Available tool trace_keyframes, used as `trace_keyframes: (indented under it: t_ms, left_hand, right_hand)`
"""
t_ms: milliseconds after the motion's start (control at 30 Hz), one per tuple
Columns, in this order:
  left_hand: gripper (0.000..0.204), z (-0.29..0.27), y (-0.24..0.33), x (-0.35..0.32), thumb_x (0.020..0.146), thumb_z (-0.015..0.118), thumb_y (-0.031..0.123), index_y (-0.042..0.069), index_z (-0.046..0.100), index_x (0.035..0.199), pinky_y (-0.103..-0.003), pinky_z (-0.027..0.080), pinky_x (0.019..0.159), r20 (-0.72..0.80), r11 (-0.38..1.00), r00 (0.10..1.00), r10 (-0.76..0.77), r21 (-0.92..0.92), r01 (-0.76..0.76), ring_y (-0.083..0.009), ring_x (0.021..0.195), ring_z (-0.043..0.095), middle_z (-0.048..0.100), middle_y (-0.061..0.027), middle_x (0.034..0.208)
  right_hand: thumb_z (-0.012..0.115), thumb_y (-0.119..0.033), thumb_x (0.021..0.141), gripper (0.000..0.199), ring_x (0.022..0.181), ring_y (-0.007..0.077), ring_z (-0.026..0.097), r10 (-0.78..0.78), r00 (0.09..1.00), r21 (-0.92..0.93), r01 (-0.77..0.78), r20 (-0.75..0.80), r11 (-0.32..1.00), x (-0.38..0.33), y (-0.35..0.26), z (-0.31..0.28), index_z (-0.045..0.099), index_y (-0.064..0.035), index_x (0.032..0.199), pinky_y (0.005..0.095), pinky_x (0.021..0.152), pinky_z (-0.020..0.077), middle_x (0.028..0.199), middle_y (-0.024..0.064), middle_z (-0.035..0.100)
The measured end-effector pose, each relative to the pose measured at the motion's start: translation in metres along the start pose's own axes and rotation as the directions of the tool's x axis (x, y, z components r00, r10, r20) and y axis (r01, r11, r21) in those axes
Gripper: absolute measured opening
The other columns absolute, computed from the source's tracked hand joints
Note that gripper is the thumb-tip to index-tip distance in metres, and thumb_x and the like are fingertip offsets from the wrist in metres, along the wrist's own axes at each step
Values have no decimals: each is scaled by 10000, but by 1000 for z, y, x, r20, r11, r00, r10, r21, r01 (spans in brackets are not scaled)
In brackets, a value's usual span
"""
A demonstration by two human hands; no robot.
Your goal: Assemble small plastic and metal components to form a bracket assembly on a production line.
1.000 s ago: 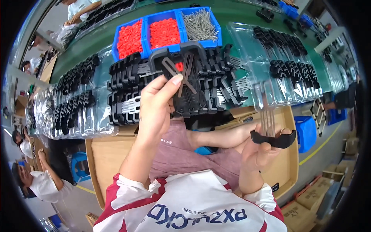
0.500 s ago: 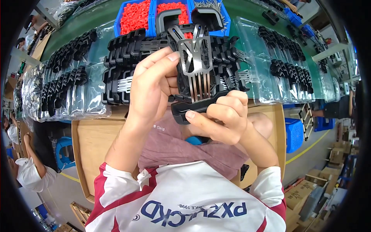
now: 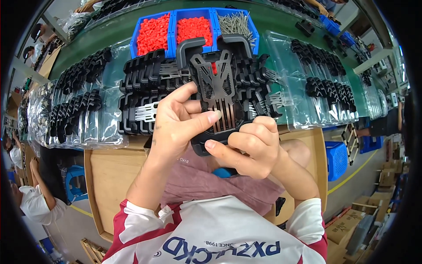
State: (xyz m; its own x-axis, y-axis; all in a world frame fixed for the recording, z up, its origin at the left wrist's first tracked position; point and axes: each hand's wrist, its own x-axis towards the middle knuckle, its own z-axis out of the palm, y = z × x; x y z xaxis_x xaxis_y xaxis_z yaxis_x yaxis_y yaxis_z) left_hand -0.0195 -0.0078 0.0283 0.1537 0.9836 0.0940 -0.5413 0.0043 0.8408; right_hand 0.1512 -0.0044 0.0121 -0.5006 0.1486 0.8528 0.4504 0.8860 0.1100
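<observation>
Left hand [image 3: 176, 121] and right hand [image 3: 252, 147], fingers pinching black plastic frame [image 3: 215, 88] with metal prongs [image 3: 224, 119]; prongs possibly half-seated; uneven squeeze risks bending them, frame slipping onto tabletop [image 3: 110, 39]

**Layout around the held plastic frame**

The plastic frame [image 3: 215, 83] sits in the middle, the left hand [image 3: 180, 123] at its left edge and the right hand [image 3: 255, 147] at its lower right. Behind the frame stand three bins: two of caps [image 3: 154, 33] and, rightmost, one of screws [image 3: 235, 22]. Bagged clips [image 3: 74, 101] lie left of the frame, more bagged clips [image 3: 329, 92] right. A cardboard box [image 3: 114, 176] lies below it.
</observation>
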Motion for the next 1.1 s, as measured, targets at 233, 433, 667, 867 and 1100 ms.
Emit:
trace_keyframes:
  t_ms: [233,433,667,867,1100]
  left_hand:
    - [435,-4,-1,-1,776,576,-115,-58,510,1202,-204,523,671,20,998,999,-27,49,26,-169,768,660,678,-206,989]
    - [441,-4,-4,-2,779,585,-109,-54,508,1210,-206,532,681,10,997,998,-67,43,66,-177,781,666,678,-208,994]
    - [490,-1,-9,-3,777,589,-117,-56,473,1250,-217,540,684,41,995,994,-104,14,103,-195,800,675,676,-212,1004]
    - [717,-1,-14,-2,769,579,-140,-13,278,1407,-239,548,693,60,992,991,-121,-13,122,-222,820,682,660,-235,1043]
    - [1028,-14,-13,-2,745,562,-186,147,-35,1513,-252,553,694,206,991,978,-14,-130,42,-240,843,682,622,-277,1115]
  right_hand:
    - [734,-125,664,274,735,109,413,18,999,17,-19,39,1000,0,-2,-3,720,-201,927,260,715,360,819,-55,477]
    - [716,-169,760,247,775,123,440,116,993,143,-119,34,983,-1,-8,-15,703,-208,1004,265,752,388,873,-50,513]
    - [560,-61,818,531,922,185,523,843,455,755,-649,287,94,6,19,-22,419,23,1323,298,843,430,1071,163,560]
    - [642,25,747,663,837,149,540,690,404,705,-674,600,-218,5,28,-11,381,14,1356,239,762,427,957,126,567]
    - [695,58,715,756,681,78,500,705,369,720,-632,605,-287,15,23,-4,370,-21,1394,170,632,393,758,34,551]
